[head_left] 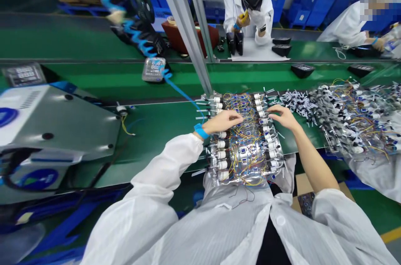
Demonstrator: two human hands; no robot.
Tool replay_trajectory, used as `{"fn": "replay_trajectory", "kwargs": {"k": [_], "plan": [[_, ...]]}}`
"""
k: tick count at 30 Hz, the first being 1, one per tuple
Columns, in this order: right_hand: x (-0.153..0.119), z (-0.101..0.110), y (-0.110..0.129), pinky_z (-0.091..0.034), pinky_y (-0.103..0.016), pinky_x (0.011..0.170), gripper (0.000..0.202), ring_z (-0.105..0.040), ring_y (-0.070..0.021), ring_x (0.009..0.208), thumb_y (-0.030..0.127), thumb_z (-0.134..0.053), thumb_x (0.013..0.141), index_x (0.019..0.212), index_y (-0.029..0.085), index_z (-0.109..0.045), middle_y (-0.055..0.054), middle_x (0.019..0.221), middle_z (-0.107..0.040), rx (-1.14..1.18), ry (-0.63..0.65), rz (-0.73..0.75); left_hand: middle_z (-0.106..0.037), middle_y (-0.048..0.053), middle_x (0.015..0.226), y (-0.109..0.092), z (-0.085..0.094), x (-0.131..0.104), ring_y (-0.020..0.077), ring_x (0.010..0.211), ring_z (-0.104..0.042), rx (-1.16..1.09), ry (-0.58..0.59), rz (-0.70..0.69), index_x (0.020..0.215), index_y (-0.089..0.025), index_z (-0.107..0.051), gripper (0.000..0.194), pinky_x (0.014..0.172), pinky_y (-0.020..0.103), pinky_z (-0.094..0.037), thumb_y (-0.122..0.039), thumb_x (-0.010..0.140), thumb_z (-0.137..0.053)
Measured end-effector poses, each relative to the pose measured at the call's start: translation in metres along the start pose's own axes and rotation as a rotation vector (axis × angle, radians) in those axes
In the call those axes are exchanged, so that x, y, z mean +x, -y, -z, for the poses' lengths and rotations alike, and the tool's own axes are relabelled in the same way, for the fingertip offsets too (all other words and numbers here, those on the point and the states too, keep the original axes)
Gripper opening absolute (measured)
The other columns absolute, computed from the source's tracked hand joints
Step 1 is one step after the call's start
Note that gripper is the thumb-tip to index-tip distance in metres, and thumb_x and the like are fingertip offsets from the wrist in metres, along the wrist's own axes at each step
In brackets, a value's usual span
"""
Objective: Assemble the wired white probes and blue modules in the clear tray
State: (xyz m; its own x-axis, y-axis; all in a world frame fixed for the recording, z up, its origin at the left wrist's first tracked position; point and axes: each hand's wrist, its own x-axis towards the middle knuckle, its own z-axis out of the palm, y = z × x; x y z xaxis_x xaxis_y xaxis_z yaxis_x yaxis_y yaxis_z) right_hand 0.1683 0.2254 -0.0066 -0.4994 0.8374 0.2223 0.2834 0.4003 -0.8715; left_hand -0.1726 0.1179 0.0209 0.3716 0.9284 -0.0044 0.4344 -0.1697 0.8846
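A clear plastic tray [245, 155] lies in front of me, over the bench edge. It holds rows of small parts with blue-edged pieces and thin yellow and red wires. White cylinders with black ends [223, 155] line both of its sides. My left hand [226, 120] is over the tray's middle, fingers drawn together in a pinch; whatever is between them is too small to name. At the tray's right row of cylinders, my right hand [284, 117] has thumb and forefinger close together, and what they grip is unclear. A blue band [201, 131] circles my left wrist.
Small black-and-white pieces [297, 104] lie heaped right of the tray, beside more wired assemblies [360, 114]. A grey machine [72, 118] stands at left. A metal post [188, 26] rises ahead, near a coiled blue hose [138, 39]. Across the bench, a person [230, 3] handles a black device.
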Motion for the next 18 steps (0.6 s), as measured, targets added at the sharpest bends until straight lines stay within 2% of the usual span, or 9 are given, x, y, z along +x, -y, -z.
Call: {"fn": "replay_trajectory", "kwargs": {"k": [2,4,6,8,10,12,15,18], "plan": [[0.001,0.005,-0.010,-0.058,-0.041,0.090,0.037,-0.069,-0.0232,0.090,0.061,-0.079,0.084,0.091,0.025,-0.074,-0.006,0.095,-0.076,0.097,-0.217,-0.076,-0.077,0.012,0.133,-0.006,0.006,-0.006,0.0241,0.118,-0.072,0.061,0.060,-0.066,0.114,-0.019,-0.081,0.043,0.103,0.038,-0.055,-0.055,0.100,-0.063],[0.008,0.005,-0.022,-0.058,-0.036,0.075,0.044,-0.065,-0.0192,0.076,0.062,-0.083,0.077,0.094,0.025,-0.068,-0.003,0.088,-0.072,0.156,-0.396,-0.175,-0.077,0.012,0.133,-0.014,0.013,-0.004,0.0248,0.120,-0.071,0.090,0.016,-0.096,0.116,-0.018,-0.080,0.046,0.108,0.040,-0.054,-0.056,0.102,-0.058],[0.018,-0.003,-0.032,-0.056,-0.034,0.067,0.051,-0.062,-0.0172,0.071,0.059,-0.089,0.069,0.099,0.025,-0.066,-0.003,0.089,-0.071,0.174,-0.383,-0.225,-0.080,0.012,0.121,-0.022,0.019,0.004,0.0253,0.112,-0.073,0.088,-0.070,-0.093,0.114,-0.016,-0.080,0.049,0.105,0.041,-0.054,-0.057,0.103,-0.056],[0.027,-0.012,-0.033,-0.055,-0.034,0.066,0.047,-0.063,-0.0172,0.070,0.057,-0.087,0.070,0.095,0.023,-0.067,-0.003,0.087,-0.071,0.168,-0.300,-0.217,-0.082,0.012,0.113,-0.028,0.022,0.014,0.0255,0.106,-0.074,0.054,-0.117,-0.077,0.112,-0.014,-0.080,0.050,0.101,0.041,-0.056,-0.057,0.102,-0.057],[0.031,-0.017,-0.025,-0.056,-0.035,0.068,0.038,-0.063,-0.0178,0.070,0.055,-0.084,0.075,0.087,0.022,-0.068,-0.004,0.082,-0.070,0.163,-0.294,-0.161,-0.082,0.012,0.113,-0.033,0.023,0.024,0.0256,0.106,-0.074,0.021,-0.141,-0.084,0.113,-0.013,-0.080,0.047,0.102,0.041,-0.056,-0.054,0.101,-0.060],[0.032,-0.012,-0.009,-0.056,-0.035,0.069,0.032,-0.064,-0.0175,0.068,0.051,-0.083,0.079,0.085,0.022,-0.069,-0.003,0.080,-0.070,0.194,-0.393,-0.076,-0.081,0.013,0.118,-0.036,0.022,0.031,0.0257,0.111,-0.074,0.028,-0.165,-0.107,0.116,-0.014,-0.079,0.042,0.105,0.041,-0.055,-0.049,0.101,-0.062],[0.029,0.010,0.021,-0.057,-0.033,0.065,0.028,-0.065,-0.0153,0.064,0.046,-0.084,0.082,0.088,0.023,-0.068,0.000,0.083,-0.069,0.282,-0.607,0.057,-0.078,0.014,0.131,-0.035,0.015,0.042,0.0256,0.120,-0.072,0.083,-0.186,-0.144,0.126,-0.014,-0.075,0.039,0.110,0.042,-0.054,-0.040,0.099,-0.065],[0.025,0.037,0.046,-0.058,-0.032,0.061,0.033,-0.062,-0.0128,0.061,0.048,-0.086,0.082,0.088,0.024,-0.065,0.001,0.085,-0.066,0.317,-0.764,0.165,-0.071,0.017,0.145,-0.027,0.002,0.058,0.0272,0.130,-0.069,0.149,-0.112,-0.194,0.141,-0.013,-0.067,0.053,0.116,0.043,-0.051,-0.037,0.094,-0.073]]}}
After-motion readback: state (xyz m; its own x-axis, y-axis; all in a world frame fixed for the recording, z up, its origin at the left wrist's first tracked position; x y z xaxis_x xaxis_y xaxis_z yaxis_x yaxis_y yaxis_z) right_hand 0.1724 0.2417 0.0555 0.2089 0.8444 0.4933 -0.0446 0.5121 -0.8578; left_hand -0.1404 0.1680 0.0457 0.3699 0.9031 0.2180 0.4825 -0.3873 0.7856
